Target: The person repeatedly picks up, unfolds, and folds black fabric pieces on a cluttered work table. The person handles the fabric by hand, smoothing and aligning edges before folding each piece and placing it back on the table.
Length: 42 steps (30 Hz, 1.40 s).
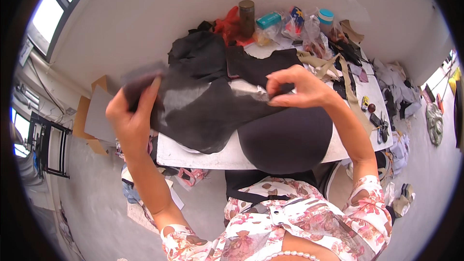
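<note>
A thin black piece of fabric (203, 116) is stretched between my two hands above the white table, partly see-through where the light falls on it. My left hand (133, 108) pinches its left end between thumb and fingers, slightly blurred. At the other end, my right hand (302, 87) grips the fabric with thumb and index finger pressed together. Below the right hand, a smooth dark rounded form (287, 140) overhangs the table's front edge. Behind the stretched fabric lie a heap of black cloth (198, 55) and a flat dark cut piece (266, 63).
Along the back of the white table (212, 160) stand a brown jar (246, 19), a red bag (227, 26), a teal box (268, 20) and a tub with a blue lid (326, 17). Beige strips (350, 87) and scissors (382, 128) lie at right. An open cardboard box (96, 116) stands left.
</note>
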Tool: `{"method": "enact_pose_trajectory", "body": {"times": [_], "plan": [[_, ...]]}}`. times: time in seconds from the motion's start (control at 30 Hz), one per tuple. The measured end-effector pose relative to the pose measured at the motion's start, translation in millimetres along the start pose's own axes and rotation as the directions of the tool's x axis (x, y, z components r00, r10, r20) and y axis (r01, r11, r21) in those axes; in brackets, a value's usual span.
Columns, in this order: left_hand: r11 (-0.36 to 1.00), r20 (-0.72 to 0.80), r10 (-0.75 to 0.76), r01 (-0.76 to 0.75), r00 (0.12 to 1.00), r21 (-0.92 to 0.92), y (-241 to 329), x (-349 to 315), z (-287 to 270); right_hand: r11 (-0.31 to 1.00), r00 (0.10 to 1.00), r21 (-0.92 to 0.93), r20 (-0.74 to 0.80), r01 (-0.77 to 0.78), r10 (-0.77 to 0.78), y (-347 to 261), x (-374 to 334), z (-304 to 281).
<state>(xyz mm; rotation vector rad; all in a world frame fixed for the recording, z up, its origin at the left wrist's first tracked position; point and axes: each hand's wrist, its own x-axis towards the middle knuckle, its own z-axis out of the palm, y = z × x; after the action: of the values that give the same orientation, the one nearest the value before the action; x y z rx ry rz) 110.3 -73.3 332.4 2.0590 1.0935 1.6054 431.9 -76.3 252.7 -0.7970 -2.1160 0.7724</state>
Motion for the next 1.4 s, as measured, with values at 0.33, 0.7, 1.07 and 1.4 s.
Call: {"method": "enact_pose_trajectory", "body": {"times": [0.33,0.7,1.07,1.4], "plan": [[0.748,0.175,-0.251,0.306,0.952,-0.589,-19,-111,16,0.83,0.865,0.557,-0.421,0.01,0.272,-69,-141,0],[0.531,0.378,-0.551,0.663,0.744,-0.528,-82,-129,112,0.829,0.591,0.387,-0.582,-0.403,0.559,-1,-174,8],[0.889,0.139,-0.456,0.457,0.879,0.024,-119,-121,149,0.745,0.505,0.206,-0.619,-0.634,0.601,45,-157,11],[0.895,0.144,-0.443,0.426,0.885,0.132,-126,-119,151,0.686,0.532,-0.104,-0.717,-0.72,0.45,60,-154,14]]}}
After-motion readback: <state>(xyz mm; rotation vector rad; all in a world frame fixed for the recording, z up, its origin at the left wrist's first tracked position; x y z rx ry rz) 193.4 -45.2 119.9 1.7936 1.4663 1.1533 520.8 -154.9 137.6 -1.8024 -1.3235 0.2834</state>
